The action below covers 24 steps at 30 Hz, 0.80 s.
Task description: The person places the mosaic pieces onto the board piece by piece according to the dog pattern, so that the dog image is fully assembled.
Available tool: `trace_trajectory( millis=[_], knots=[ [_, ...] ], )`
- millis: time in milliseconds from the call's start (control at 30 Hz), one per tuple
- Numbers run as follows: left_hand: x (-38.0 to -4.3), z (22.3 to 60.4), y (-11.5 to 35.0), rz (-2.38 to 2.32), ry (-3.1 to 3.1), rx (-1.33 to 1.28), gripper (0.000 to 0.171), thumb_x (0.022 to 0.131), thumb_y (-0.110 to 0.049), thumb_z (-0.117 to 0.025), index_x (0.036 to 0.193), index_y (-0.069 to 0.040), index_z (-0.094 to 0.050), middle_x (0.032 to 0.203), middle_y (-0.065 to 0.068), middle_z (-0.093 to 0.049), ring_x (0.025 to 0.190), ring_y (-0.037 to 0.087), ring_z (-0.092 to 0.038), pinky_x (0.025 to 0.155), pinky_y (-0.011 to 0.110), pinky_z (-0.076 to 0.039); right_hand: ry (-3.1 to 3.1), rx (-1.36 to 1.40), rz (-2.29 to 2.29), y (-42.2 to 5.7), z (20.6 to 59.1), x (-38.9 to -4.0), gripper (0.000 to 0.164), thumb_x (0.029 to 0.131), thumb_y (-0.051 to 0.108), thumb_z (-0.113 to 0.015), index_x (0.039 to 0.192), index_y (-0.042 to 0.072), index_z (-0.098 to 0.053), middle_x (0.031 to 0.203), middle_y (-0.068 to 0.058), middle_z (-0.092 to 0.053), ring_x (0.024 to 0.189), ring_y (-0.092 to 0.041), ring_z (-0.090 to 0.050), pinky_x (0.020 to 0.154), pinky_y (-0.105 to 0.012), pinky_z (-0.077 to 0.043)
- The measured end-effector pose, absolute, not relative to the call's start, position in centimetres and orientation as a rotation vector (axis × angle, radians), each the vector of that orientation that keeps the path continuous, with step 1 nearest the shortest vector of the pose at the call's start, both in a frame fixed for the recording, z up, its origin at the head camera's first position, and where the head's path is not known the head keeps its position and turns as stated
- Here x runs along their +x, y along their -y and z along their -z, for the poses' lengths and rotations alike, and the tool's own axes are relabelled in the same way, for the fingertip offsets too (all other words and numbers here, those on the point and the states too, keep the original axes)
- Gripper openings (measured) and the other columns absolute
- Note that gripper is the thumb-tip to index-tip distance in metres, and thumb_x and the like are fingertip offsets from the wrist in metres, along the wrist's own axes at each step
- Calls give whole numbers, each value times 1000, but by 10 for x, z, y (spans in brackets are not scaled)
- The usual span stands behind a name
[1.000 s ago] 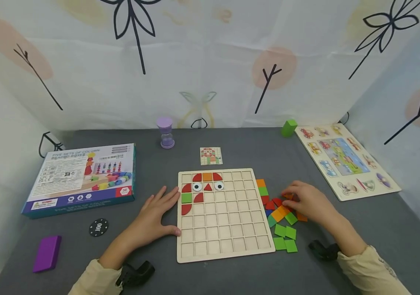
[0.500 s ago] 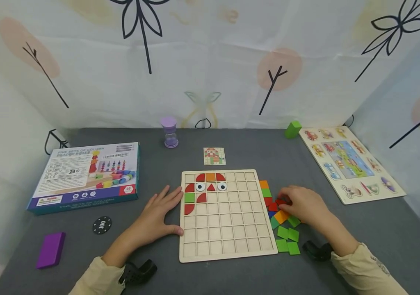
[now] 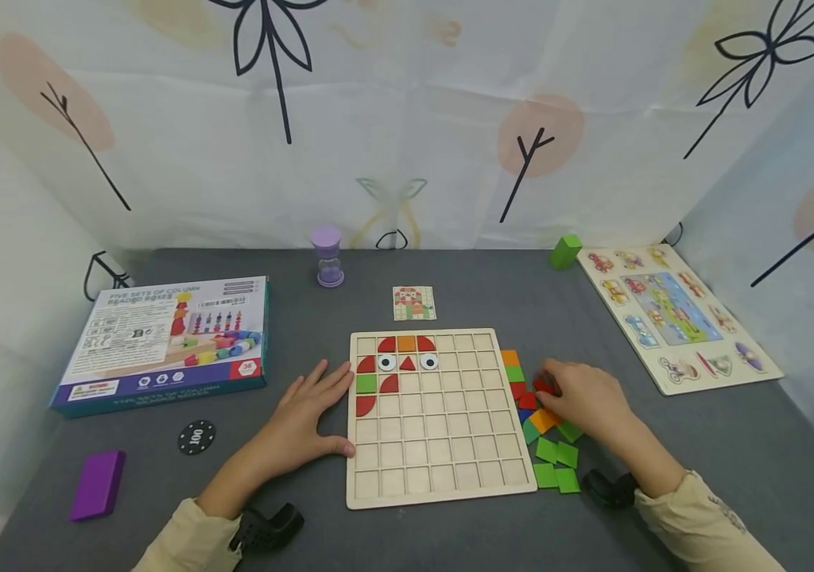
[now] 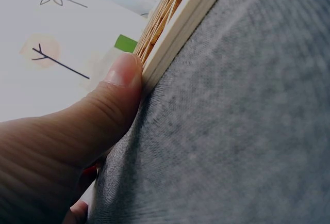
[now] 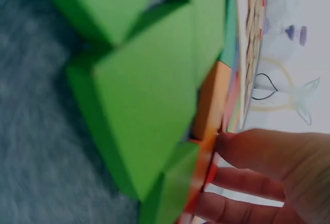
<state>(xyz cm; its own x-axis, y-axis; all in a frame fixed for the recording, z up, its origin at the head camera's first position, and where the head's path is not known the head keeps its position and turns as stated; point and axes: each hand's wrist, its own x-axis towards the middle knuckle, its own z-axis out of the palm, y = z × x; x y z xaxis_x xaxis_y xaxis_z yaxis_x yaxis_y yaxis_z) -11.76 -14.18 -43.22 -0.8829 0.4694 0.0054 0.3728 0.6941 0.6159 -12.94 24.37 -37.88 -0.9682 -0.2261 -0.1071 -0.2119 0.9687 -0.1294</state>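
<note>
A wooden grid board [image 3: 443, 429] lies flat, with red, orange, green and eye-patterned tiles set in its upper left squares. My left hand [image 3: 308, 417] lies spread beside the board, fingertips and thumb against its left edge; the left wrist view shows the thumb [image 4: 116, 87] pressed to the wooden side. At the board's right is a loose heap of tiles, several of them green [image 3: 546, 450]. Over that heap, my right hand [image 3: 589, 397] pinches a red tile [image 3: 543, 387] between thumb and curled fingers. In the right wrist view the fingers partly hide it.
Behind the board lies a small pattern card [image 3: 414, 303], with a purple sand timer [image 3: 327, 256] to its left. A boxed set [image 3: 164, 342], a black round chip [image 3: 196, 437] and a purple block [image 3: 97, 486] sit at left. At right are a green block [image 3: 566, 252] and a picture puzzle [image 3: 679, 318].
My right hand has shifted slightly left within the heap, from orange tiles onto a red one. The left hand stays at the board's edge. The head view has shifted slightly.
</note>
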Motion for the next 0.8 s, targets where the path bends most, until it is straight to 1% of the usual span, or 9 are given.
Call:
trace_trajectory(
  millis=[100,200,300,400,500,633,667,733,800],
  knots=[
    [-117,432,143,-954,-2746,684,99,60,-53,-72,141,-15,-28,147,-2,-21,136,29,-6,104,54,-2,-3001,-310,242,-243,380,-132,33,79,26,-66,106,9,-59,61,4,-49,48,-10,-41,41,-24,-34],
    [-117,431,143,-949,-2745,686,100,60,-54,-72,141,-16,-27,147,-2,-21,136,29,-5,104,54,-2,-2960,-330,354,-245,377,-133,36,79,21,-66,112,9,-56,61,5,-51,47,-9,-43,42,-24,-35],
    [-117,431,143,-941,-2746,684,100,60,-55,-71,141,-16,-26,147,-3,-20,136,28,-4,104,54,-1,-2911,-399,411,-250,374,-134,34,79,12,-66,111,10,-57,62,7,-49,48,-8,-42,44,-23,-36],
    [-117,431,142,-941,-2745,682,100,60,-55,-71,141,-16,-26,147,-3,-20,136,28,-4,104,54,-1,-2884,-466,404,-253,375,-137,27,79,9,-66,105,13,-61,61,6,-47,50,-8,-41,46,-23,-36],
    [-117,431,142,-949,-2738,678,100,61,-54,-72,141,-16,-26,147,-2,-20,136,28,-4,104,54,-1,-2906,-522,355,-255,377,-139,21,78,12,-67,98,14,-64,70,4,-54,57,-9,-45,52,-26,-40],
    [-117,430,143,-945,-2737,677,99,61,-54,-71,141,-17,-26,147,-3,-20,136,28,-4,104,53,-1,-2977,-490,278,-255,379,-140,19,77,24,-68,94,14,-65,81,1,-60,63,-10,-49,54,-28,-42],
    [-117,430,143,-943,-2738,679,99,61,-54,-71,141,-17,-26,147,-3,-19,136,27,-4,104,53,-1,-2992,-470,265,-254,379,-139,20,77,26,-68,93,14,-65,81,1,-60,63,-10,-49,53,-27,-42],
    [-117,430,143,-942,-2739,684,99,61,-55,-71,141,-17,-25,147,-4,-19,136,27,-4,104,53,-1,-3011,-449,250,-255,378,-138,26,77,29,-68,97,13,-64,86,-2,-60,66,-13,-52,53,-29,-44],
    [-117,430,143,-941,-2741,689,99,61,-55,-70,141,-18,-25,147,-4,-19,136,27,-4,104,53,-2,-3004,-464,258,-256,377,-138,30,77,26,-69,103,13,-64,92,-5,-59,70,-14,-53,56,-31,-45]
  ],
)
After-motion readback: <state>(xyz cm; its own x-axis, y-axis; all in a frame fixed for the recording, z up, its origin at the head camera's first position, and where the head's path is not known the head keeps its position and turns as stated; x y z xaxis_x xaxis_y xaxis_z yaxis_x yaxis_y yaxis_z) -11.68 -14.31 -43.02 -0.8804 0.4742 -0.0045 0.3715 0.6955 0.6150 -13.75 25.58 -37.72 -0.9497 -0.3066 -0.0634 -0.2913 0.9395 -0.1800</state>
